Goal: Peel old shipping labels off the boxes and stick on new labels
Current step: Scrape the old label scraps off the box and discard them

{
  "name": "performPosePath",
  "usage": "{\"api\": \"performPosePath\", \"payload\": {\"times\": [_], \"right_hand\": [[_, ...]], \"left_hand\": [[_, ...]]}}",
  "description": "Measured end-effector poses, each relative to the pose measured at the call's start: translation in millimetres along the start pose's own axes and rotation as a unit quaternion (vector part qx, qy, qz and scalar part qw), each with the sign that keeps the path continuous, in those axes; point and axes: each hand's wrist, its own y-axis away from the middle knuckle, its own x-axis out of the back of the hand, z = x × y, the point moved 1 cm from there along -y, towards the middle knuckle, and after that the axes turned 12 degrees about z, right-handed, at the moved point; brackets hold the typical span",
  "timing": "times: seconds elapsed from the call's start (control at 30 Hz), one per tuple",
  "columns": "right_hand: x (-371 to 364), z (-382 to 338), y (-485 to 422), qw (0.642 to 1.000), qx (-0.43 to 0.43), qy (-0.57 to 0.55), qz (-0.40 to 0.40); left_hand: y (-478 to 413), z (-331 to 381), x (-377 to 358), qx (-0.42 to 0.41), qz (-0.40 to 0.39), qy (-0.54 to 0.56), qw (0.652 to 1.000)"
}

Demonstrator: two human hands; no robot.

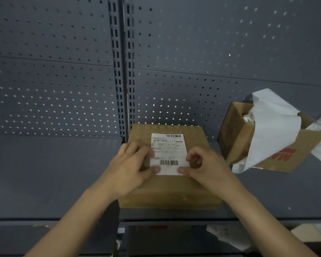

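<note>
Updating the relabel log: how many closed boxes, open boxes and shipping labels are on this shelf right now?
Closed box: 1
Open box: 1
Shipping label: 1
Total: 3

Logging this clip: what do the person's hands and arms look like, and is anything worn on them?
Both are bare. The left hand and right hand wear no gloves, and no ring, watch or wristband shows. The left forearm and right forearm are uncovered down to the frame's bottom edge, no sleeve in view. The thumbnails look short and plain.

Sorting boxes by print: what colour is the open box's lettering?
Red lettering on the open box, head view.
</note>
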Motion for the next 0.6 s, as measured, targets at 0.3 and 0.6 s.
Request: {"api": "performPosePath", "payload": {"times": [0.3,0.6], "right_hand": [[6,16,-8,0.996,0.075,0.045,-0.010],[-26,-2,-72,0.992,0.098,0.045,-0.063]], "left_hand": [[-15,5,3,-0.055,0.013,-0.021,0.998],[-90,-4,-26,-0.075,0.014,-0.064,0.995]]}}
